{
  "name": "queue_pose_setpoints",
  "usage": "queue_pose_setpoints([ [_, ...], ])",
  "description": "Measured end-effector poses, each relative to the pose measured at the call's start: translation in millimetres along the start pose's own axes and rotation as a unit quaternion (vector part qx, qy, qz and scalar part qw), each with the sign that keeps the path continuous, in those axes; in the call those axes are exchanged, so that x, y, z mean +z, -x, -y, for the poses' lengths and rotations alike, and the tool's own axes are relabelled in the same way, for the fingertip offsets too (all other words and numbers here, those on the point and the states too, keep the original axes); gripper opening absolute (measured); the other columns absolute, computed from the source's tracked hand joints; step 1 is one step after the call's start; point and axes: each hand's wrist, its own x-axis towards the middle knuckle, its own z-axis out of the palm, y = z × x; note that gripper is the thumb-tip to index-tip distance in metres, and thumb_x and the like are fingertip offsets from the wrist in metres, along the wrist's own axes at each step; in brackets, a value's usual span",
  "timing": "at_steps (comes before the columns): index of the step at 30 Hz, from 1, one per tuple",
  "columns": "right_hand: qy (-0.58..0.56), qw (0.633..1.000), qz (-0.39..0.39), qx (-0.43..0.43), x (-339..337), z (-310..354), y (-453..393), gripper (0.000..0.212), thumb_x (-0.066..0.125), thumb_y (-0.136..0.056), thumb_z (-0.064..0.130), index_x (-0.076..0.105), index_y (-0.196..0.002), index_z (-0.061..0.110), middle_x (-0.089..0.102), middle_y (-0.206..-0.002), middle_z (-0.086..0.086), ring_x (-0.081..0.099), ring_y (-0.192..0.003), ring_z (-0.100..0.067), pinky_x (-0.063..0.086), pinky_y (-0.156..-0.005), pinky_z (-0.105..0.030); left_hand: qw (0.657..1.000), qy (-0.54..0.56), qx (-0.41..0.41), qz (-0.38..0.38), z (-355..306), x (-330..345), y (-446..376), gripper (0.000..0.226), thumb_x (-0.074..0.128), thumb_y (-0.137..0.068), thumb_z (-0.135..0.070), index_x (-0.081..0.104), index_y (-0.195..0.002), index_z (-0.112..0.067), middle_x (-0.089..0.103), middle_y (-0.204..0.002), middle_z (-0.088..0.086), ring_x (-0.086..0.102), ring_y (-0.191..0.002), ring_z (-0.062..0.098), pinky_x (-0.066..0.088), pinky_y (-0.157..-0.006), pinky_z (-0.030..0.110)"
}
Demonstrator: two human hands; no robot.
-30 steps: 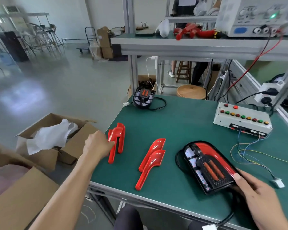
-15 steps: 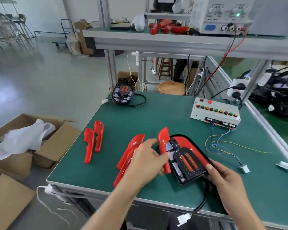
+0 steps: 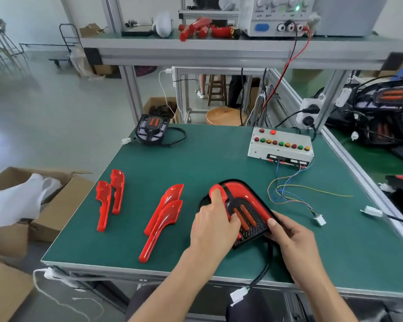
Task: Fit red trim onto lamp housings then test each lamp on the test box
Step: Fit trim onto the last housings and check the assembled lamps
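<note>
A black lamp housing with two orange lenses lies on the green table, near the front edge. A red trim sits along its right side. My left hand holds another red trim against the housing's left side, index finger on top of it and thumb on the centre. My right hand grips the housing's near right corner, thumb on top. The white test box with coloured buttons stands at the back right.
Two pairs of loose red trims lie to the left. A second housing sits at the far left corner. The test box's wires end in a white plug. The lamp's connector hangs over the front edge. Cardboard boxes stand left.
My left hand picked up a red trim from the left pile, carried it right and set it on the housing's left side. My right hand stayed on the housing.
</note>
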Motion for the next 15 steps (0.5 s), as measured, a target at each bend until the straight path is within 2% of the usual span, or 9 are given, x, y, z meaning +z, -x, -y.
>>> queue_pose_setpoints([
  [4,0.005,1.000,-0.002,-0.002,0.1,1.3,0.2,0.025,0.062,-0.100,0.017,0.073,-0.122,0.019,0.078,-0.112,0.003,0.074,-0.101,-0.014,0.058,-0.090,-0.025,0.996,-0.071,0.060,0.004,-0.9,2.2,1.1,0.042,0.050,-0.097,-0.034,0.036,-0.134,-0.019,0.069,-0.088,0.006,0.066,-0.082,0.034,0.046,-0.064,0.039],
  [8,0.004,1.000,-0.008,-0.002,0.7,1.0,0.5,0.023,0.063,-0.099,0.017,0.074,-0.119,0.023,0.078,-0.111,0.003,0.075,-0.100,-0.014,0.058,-0.088,-0.024,0.989,-0.112,0.098,-0.017,6.2,6.5,4.8,0.042,0.045,-0.099,-0.041,0.041,-0.137,-0.025,0.070,-0.095,-0.002,0.068,-0.088,0.029,0.039,-0.065,0.036],
  [13,-0.016,1.000,-0.026,0.002,-0.2,0.9,-1.9,0.021,0.062,-0.100,0.018,0.075,-0.116,0.024,0.078,-0.110,0.001,0.075,-0.099,-0.014,0.059,-0.083,-0.021,0.990,-0.048,0.106,-0.075,13.8,11.8,11.6,0.045,0.051,-0.099,-0.052,0.054,-0.139,-0.031,0.068,-0.106,-0.009,0.067,-0.093,0.019,0.046,-0.072,0.033],
  [15,-0.031,0.999,-0.027,0.006,-0.7,0.2,-2.3,0.023,0.062,-0.100,0.018,0.076,-0.117,0.022,0.078,-0.113,-0.001,0.074,-0.104,-0.017,0.059,-0.085,-0.024,0.993,0.006,0.072,-0.091,12.1,14.6,19.7,0.057,0.054,-0.093,-0.060,0.043,-0.146,-0.040,0.057,-0.112,-0.017,0.061,-0.098,0.009,0.047,-0.078,0.027],
])
